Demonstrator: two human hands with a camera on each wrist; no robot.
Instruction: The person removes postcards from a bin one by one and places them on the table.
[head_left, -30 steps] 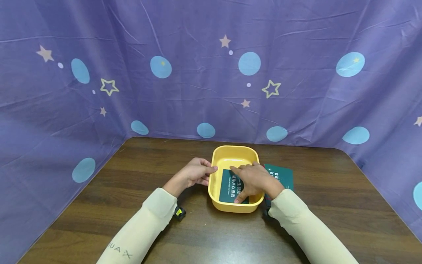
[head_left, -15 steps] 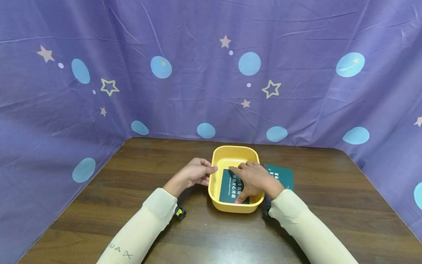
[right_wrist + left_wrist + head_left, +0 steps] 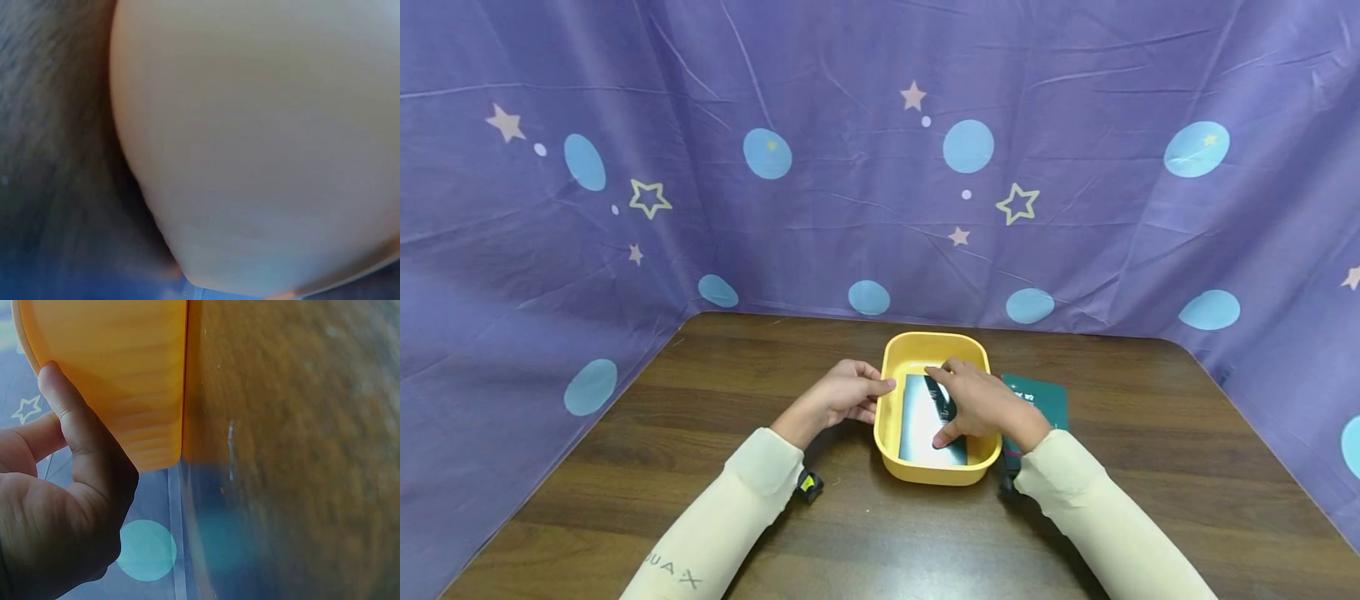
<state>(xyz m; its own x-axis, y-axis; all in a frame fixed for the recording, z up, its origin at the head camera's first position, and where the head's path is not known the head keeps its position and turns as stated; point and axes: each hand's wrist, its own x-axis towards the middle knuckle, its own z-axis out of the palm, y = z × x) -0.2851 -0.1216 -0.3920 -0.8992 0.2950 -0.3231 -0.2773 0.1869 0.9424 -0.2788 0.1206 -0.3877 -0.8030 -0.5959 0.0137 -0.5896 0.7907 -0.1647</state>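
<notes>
A yellow plastic basin stands on the table, its rounded outer wall also in the left wrist view. At its left rim my left hand pinches the edge, thumb on top. Inside lies a dark green notebook with white lettering, its cover now bright with glare and slightly tilted. My right hand reaches over the right rim and grips the notebook, thumb on the near part of the cover and fingers towards its far end; the palm hides its right side. The right wrist view is filled by the basin's blurred pale wall.
A second green notebook with white lettering lies right of the basin, partly under the right wrist. The brown wooden table runs back to a purple curtain with stars and blue dots.
The notebook in the basin has tilted and its far edge has shifted away from me, so glare now covers the lettering. My right hand rose slightly with it; the left hand stayed put.
</notes>
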